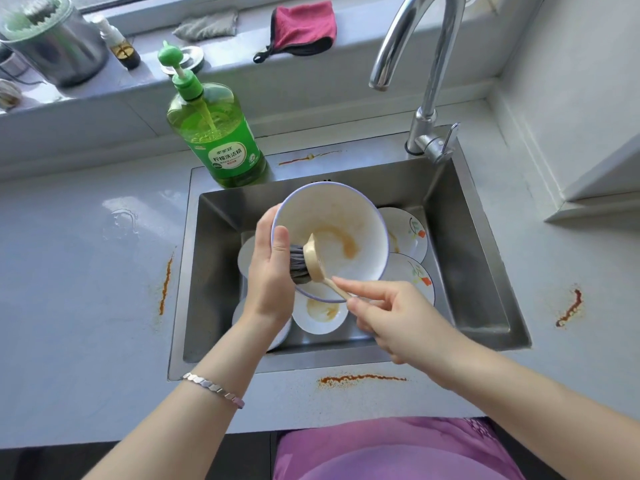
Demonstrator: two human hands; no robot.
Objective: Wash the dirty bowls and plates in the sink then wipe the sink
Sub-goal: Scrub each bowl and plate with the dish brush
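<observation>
Head view: left hand (268, 271) grips stained white bowl (343, 223) by its rim, tilted over sink (485, 271) at frame center. Right hand (391, 317) pinches brush (311, 261) handle, bristles against bowl's inner wall. Dirty plates (408, 233) lie below in sink. Green soap bottle (218, 133) upper left on surface (86, 271).

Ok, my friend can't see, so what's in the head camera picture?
The left hand holds a stained white bowl over the sink while the right hand holds a brush at its rim. More dirty dishes lie below, and a green soap bottle stands at its back edge.
</observation>
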